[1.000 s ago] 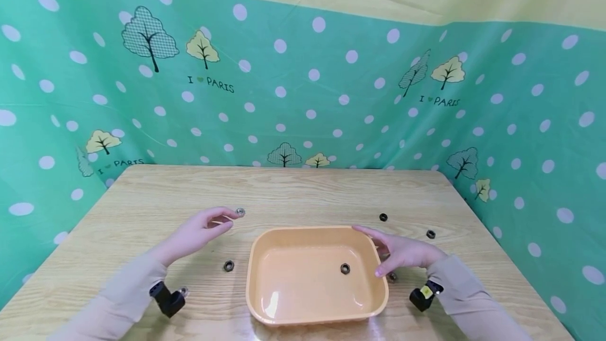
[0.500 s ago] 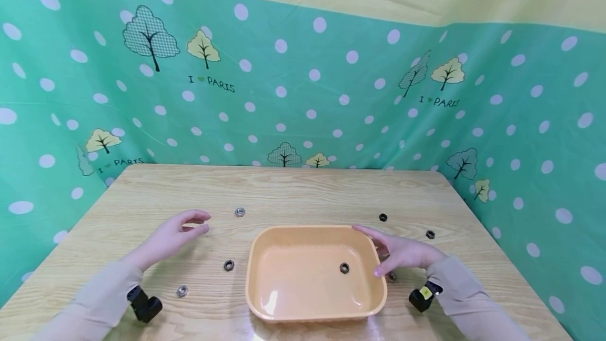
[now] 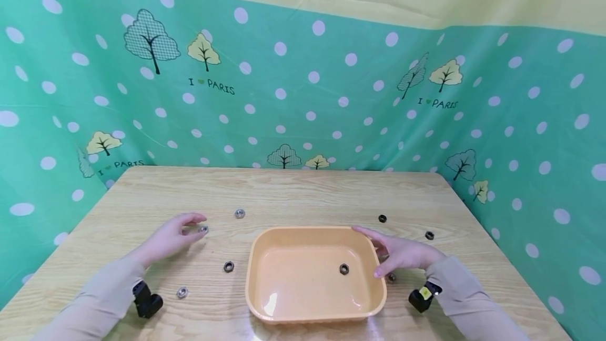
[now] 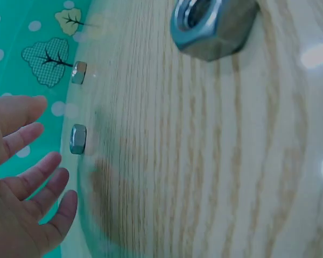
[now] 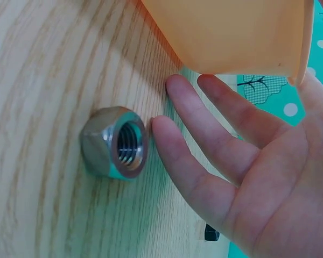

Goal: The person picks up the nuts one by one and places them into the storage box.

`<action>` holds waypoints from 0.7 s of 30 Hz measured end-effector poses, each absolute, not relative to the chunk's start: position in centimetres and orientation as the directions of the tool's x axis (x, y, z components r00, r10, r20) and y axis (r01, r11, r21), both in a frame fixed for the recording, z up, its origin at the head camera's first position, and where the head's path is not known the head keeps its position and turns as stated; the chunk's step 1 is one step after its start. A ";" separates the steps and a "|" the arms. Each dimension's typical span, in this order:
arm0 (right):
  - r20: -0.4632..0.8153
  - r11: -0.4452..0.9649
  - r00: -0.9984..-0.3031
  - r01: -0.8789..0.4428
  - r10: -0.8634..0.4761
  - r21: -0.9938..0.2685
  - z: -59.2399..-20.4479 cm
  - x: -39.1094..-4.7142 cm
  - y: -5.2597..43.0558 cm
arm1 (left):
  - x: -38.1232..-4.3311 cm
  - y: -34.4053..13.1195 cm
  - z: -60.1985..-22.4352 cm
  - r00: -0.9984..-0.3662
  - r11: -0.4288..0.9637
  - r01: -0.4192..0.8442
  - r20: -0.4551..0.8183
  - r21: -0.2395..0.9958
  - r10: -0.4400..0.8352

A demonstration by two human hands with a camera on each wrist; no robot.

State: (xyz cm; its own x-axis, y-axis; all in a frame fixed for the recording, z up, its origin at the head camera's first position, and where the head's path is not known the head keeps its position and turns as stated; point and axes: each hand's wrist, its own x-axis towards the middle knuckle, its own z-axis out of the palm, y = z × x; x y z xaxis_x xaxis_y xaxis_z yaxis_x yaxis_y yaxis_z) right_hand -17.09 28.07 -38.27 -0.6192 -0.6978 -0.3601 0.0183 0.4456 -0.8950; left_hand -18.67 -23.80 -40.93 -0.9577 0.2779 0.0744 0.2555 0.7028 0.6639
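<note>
My left hand (image 3: 170, 236) is low over the table's left side, fingers apart and holding nothing. A silvery hex nut (image 3: 203, 229) shows at its thumb tip, and another hex nut (image 4: 78, 72) lies farther off in the left wrist view. My right hand (image 3: 402, 253) holds the right back corner of a pale orange plastic basin (image 3: 318, 229), thumb at the rim and other fingers along the outer wall. Inside the basin lies one dark nut (image 3: 344, 269). Below the right hand, outside the basin, sits a nut (image 5: 116, 142) with its threaded hole showing.
On the wooden table (image 3: 284, 188), a dark nut (image 3: 229, 267) lies left of the basin and a silvery nut (image 3: 182, 292) near the left wrist camera. Two dark nuts, one a black nut (image 3: 382, 218), lie at the right. A green dotted curtain (image 3: 303, 93) hangs behind.
My left hand has drawn back leftward from the silvery nut at the back. Another silvery nut now shows at its thumb, hidden by the hand half a second ago. The right hand stays put.
</note>
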 end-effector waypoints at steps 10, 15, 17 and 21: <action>-0.372 0.459 -0.633 0.030 -0.679 -0.888 -38.3 -17.1 28.0 | -19.1 -23.9 -41.5 -0.938 0.752 0.327 0.097 0.572 0.333; -0.361 0.454 -0.633 0.017 -0.685 -0.891 -38.3 -17.0 28.1 | -19.2 -23.8 -41.7 -0.946 0.788 0.305 0.071 0.535 0.317; -0.358 0.451 -0.633 0.016 -0.687 -0.893 -38.3 -17.0 28.1 | -19.4 -23.7 -41.8 -0.948 0.797 0.298 0.062 0.525 0.313; -0.362 0.444 -0.623 0.026 -0.693 -0.896 -38.3 -17.0 28.2 | -19.6 -23.8 -42.1 -0.950 0.803 0.291 0.056 0.519 0.308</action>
